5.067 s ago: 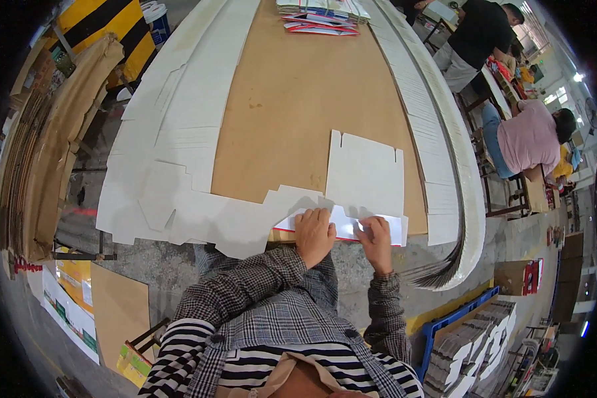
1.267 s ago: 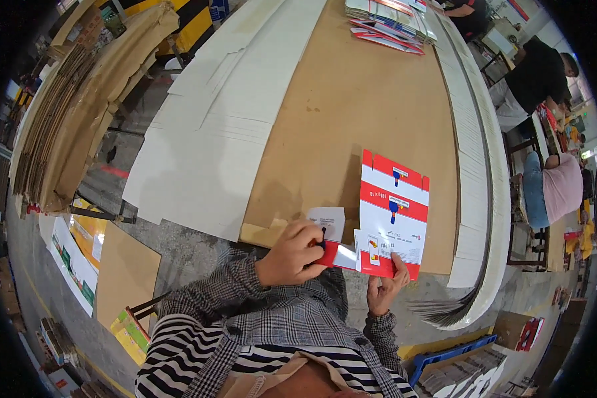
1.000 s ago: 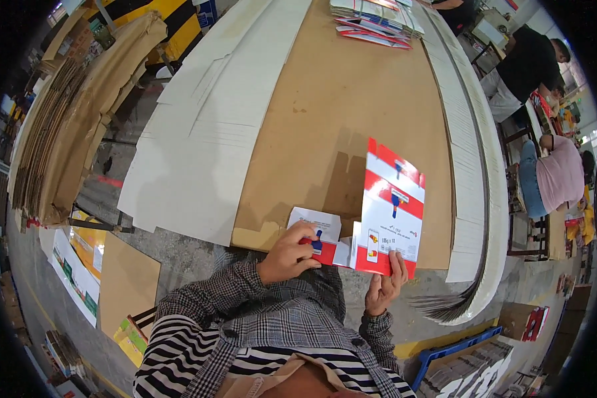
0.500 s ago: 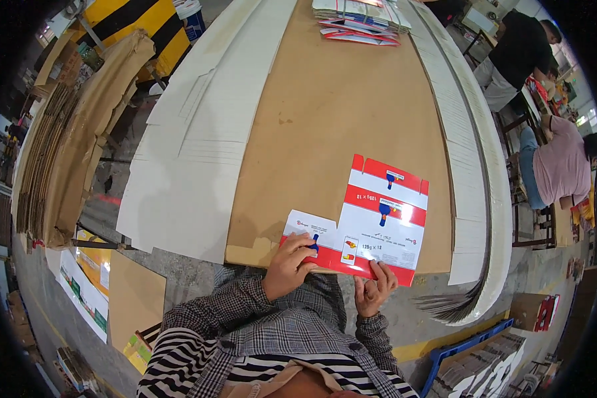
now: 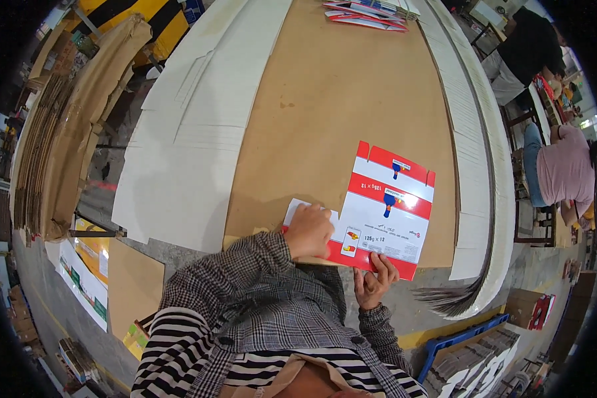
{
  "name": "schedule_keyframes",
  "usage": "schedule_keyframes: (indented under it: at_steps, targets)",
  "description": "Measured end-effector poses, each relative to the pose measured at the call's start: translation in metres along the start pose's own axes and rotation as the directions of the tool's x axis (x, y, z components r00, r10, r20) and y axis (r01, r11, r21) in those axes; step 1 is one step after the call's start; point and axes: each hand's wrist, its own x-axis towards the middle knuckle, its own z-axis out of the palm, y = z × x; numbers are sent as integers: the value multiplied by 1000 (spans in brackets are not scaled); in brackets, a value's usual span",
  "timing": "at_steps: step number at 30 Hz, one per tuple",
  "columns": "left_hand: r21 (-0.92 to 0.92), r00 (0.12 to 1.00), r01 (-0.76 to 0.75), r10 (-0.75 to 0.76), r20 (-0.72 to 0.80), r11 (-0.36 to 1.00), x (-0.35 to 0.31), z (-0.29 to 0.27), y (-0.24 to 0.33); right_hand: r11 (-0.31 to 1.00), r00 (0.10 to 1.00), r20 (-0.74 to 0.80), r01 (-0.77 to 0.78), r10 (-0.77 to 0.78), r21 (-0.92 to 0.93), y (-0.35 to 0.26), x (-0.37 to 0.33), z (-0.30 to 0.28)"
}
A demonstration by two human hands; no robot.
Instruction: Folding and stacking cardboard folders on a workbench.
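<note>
A flat red-and-white carton blank lies at the near end of the brown board, its far edge cut into red flaps and blue pictures printed on it. My left hand is closed over the smaller panel on its left, knuckles up, covering most of that panel; the fingertips are hidden. At the near right edge, my right hand pinches the blank, with fingers on top and the thumb below the edge.
Brown board covers the table's middle, flanked by white cardboard sheets. A bundle of folded cartons sits at the far end. Stacked cardboard stands at left. Two people work at right, and a blue-edged pallet stands lower right.
My left hand has turned knuckles-up and shifted slightly up and right over the smaller panel. My right hand keeps its grip. The whole view has tilted slightly.
</note>
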Motion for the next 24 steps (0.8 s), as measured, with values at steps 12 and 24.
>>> schedule_keyframes:
  at_steps: [12, 24]
  targets:
    - [-346, 841, 184, -329, -429, 920, 22, 27, 10, 608, 782, 444, -620, 437, 495, -62, -28, -23]
    - [-712, 797, 35, -449, -403, 701, -78, -5, -14, 104, 674, 574, -685, 465, 721, 60, 139, -22]
